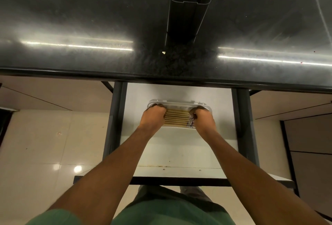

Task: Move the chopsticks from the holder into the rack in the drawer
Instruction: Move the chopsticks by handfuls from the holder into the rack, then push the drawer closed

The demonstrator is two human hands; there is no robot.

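Several tan wooden chopsticks (177,118) lie side by side in a white plastic rack (177,104) on the floor of the open white drawer (179,145). My left hand (152,117) curls over the left ends of the chopsticks and my right hand (202,117) curls over their patterned right ends. Both hands press on the bundle with bent fingers; the fingertips are hidden. A tall black holder (188,7) stands on the dark countertop (89,18) behind the drawer, and I see no chopsticks in it.
The drawer runs between dark metal rails (115,117) and ends at a dark front panel (179,181) near my body. Glossy cream floor tiles (53,144) show on both sides. A dark cabinet front (309,153) stands to the right.
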